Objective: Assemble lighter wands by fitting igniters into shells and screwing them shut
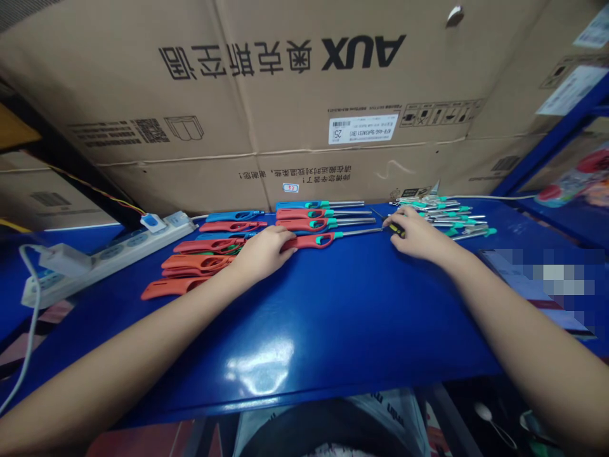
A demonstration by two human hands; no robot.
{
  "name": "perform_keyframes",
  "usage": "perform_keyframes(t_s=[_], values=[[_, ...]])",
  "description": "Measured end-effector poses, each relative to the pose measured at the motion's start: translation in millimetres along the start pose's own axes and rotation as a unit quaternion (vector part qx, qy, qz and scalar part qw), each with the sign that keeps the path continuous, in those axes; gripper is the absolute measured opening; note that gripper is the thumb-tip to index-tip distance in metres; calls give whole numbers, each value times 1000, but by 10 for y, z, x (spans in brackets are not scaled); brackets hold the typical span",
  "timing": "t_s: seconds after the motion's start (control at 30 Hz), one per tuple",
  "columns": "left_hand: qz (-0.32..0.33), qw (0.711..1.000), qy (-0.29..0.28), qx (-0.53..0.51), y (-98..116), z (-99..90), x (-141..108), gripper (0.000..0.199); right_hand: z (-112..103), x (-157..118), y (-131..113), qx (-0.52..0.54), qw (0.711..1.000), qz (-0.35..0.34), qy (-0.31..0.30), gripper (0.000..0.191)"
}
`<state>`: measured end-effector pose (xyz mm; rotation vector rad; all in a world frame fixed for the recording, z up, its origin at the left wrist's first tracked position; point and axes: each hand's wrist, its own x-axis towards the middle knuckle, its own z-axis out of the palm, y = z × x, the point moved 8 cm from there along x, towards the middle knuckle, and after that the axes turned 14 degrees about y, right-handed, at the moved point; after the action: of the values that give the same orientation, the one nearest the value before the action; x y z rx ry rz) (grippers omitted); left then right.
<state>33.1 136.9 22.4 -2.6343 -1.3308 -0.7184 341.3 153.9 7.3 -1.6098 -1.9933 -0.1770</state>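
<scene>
My left hand [267,251] is closed on the handle end of a red lighter [309,241] lying on the blue table, its metal tube pointing right. Fingers bent, my right hand [413,233] holds a small yellow-and-black screwdriver [398,230] close to the tip of that tube. Behind the held lighter lie other red lighters [299,214] and a blue one [297,205] with metal tubes. Left of them are several red, orange and blue handles [174,287] without tubes. Metal tubes with green parts [457,216] are piled beyond my right hand.
A white power strip [126,251] with plugs lies at the left. A large cardboard sheet [285,127] stands behind the blue table [333,324]. At the right are a partly pixelated flat item [518,273] and a blue shelf post [537,152].
</scene>
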Motion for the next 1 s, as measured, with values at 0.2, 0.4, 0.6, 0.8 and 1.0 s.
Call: perform_keyframes(t_s=[0.2, 0.4, 0.6, 0.8, 1.0], values=[[-13, 1000, 23, 17, -87, -247, 27, 32, 69, -56, -11, -45, 995, -3, -84, 42], [-57, 997, 36, 31, -651, -784, 22, 37, 20, -63, -74, -87, 994, -41, -59, 54], [-85, 995, -49, 8, -892, -838, -322, 42, -167, -31, -348, -52, 993, -95, 38, 54], [-86, 992, -51, 70, -967, -791, -358, 36, -334, -15, -583, 30, 986, -122, 109, 39], [-109, 986, -81, 95, -1026, -698, -379, 40, -394, -26, -645, 59, 980, -125, 143, 29]])
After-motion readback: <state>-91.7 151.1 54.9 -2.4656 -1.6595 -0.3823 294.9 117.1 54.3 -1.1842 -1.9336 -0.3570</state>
